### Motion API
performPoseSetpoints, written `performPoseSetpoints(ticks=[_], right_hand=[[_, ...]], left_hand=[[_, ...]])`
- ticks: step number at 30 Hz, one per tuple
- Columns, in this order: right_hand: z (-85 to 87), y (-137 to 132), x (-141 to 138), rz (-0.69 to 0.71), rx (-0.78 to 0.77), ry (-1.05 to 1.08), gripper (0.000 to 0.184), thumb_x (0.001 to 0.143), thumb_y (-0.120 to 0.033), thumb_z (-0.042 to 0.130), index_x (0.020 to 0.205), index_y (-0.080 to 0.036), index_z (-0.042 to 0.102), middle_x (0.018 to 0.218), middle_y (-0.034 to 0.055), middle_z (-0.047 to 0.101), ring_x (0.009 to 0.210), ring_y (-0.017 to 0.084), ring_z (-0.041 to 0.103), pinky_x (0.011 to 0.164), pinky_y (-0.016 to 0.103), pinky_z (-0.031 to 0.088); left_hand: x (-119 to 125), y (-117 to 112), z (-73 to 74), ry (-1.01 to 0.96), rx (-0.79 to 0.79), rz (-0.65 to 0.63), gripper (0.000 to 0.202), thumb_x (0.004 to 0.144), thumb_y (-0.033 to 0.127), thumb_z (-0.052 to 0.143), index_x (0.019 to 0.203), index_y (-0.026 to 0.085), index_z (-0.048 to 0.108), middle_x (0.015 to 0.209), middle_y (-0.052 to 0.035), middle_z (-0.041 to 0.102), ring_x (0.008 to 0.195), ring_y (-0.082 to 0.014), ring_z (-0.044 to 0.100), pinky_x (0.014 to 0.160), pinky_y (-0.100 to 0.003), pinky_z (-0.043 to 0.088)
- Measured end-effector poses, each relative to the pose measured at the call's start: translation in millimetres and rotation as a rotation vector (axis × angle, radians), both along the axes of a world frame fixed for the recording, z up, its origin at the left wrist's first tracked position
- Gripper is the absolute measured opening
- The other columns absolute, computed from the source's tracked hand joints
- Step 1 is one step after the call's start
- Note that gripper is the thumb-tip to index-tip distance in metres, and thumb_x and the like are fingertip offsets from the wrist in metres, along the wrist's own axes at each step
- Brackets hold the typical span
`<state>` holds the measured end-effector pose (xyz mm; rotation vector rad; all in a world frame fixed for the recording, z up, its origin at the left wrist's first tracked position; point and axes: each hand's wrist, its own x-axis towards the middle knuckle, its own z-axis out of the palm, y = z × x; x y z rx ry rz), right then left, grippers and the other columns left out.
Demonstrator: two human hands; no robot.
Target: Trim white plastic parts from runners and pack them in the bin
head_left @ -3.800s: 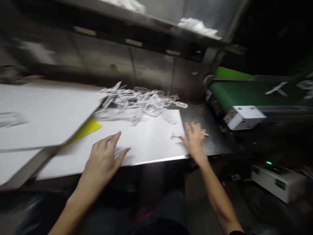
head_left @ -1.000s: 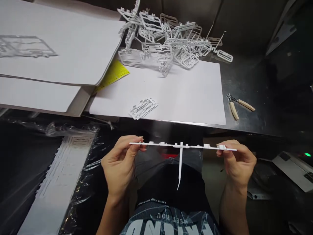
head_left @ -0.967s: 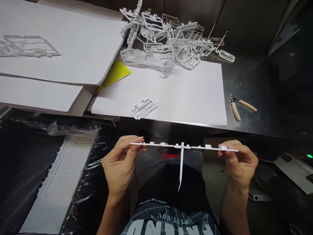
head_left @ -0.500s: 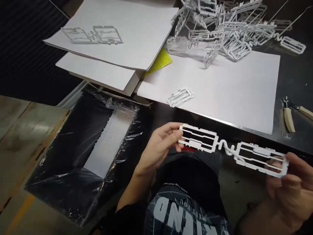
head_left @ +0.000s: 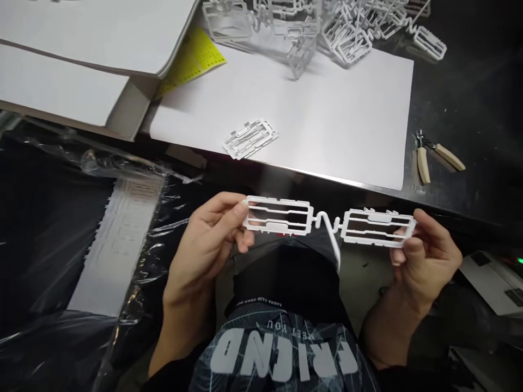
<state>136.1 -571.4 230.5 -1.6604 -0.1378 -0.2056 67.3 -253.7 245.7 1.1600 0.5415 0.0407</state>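
A white plastic molded frame part is stretched between my hands in front of my body. It has two slotted rectangular frames joined by a curvy runner, with a thin stem hanging from the middle. My left hand pinches the outer end of the left frame between thumb and fingers. At the other end, my right hand grips the right frame's outer edge. Beyond them, a few loose white frames lie stacked near the front edge of the white paper sheet.
A heap of similar white parts covers the back of the table. Cutters with cream handles lie at the right. A yellow ruler sticks out beside the paper stack. Left, a black plastic bag contains rows of frames.
The view has swung right, so the table things appear farther left. The held part is more level, its stem now pointing down, and my right hand is raised closer to my left.
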Motion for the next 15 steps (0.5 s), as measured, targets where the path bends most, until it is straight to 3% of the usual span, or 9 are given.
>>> performPoseSetpoints(ticks=[3, 6, 9, 13, 15], right_hand=[[1.5, 3.4, -2.1, -0.120, -0.137, -0.181, 0.016, 0.088, -0.024, 0.092, 0.102, -0.027, 0.084, 0.089, 0.0006, 0.078, 0.066, 0.016, 0.074, 0.056, 0.029, 0.063], [2.5, 4.4, -3.3, -0.123, -0.214, -0.350, 0.014, 0.086, -0.014, 0.090, 0.087, -0.026, 0.082, 0.099, 0.0012, 0.081, 0.087, 0.020, 0.080, 0.075, 0.034, 0.068], [4.8, 2.0, -5.0, -0.033, -0.205, -0.393, 0.015, 0.092, -0.017, 0.084, 0.102, -0.027, 0.084, 0.110, 0.0032, 0.082, 0.091, 0.020, 0.080, 0.076, 0.035, 0.069], [9.5, 0.9, -4.6, 0.012, -0.139, -0.356, 0.017, 0.096, -0.032, 0.082, 0.113, -0.029, 0.085, 0.106, 0.0045, 0.080, 0.086, 0.022, 0.079, 0.069, 0.038, 0.070], [12.0, 3.1, -3.6, -0.002, -0.098, -0.308, 0.023, 0.089, -0.024, 0.087, 0.112, -0.031, 0.085, 0.106, 0.0030, 0.080, 0.085, 0.019, 0.078, 0.068, 0.034, 0.070]], left_hand=[[-5.5, 4.3, -1.5, -0.161, 0.078, -0.016, 0.027, 0.082, 0.047, 0.094, 0.089, 0.022, 0.085, 0.093, -0.0043, 0.080, 0.068, -0.0118, 0.077, 0.060, -0.016, 0.065], [-10.5, 7.0, -2.3, -0.258, 0.076, -0.071, 0.021, 0.082, 0.042, 0.095, 0.093, 0.026, 0.087, 0.113, -0.0057, 0.082, 0.085, -0.0159, 0.082, 0.081, -0.025, 0.071], [-13.2, 6.3, -2.3, -0.293, 0.088, -0.037, 0.015, 0.082, 0.026, 0.095, 0.093, 0.027, 0.086, 0.119, -0.0018, 0.082, 0.085, -0.0140, 0.083, 0.083, -0.022, 0.071], [-14.4, 4.8, -3.7, -0.365, 0.132, -0.025, 0.028, 0.084, 0.014, 0.091, 0.106, 0.030, 0.083, 0.128, 0.0019, 0.080, 0.087, -0.0145, 0.083, 0.084, -0.021, 0.071], [-14.6, 5.0, -5.1, -0.430, 0.131, -0.064, 0.037, 0.085, 0.010, 0.088, 0.115, 0.030, 0.081, 0.135, 0.0000, 0.078, 0.088, -0.0146, 0.084, 0.084, -0.021, 0.071]])
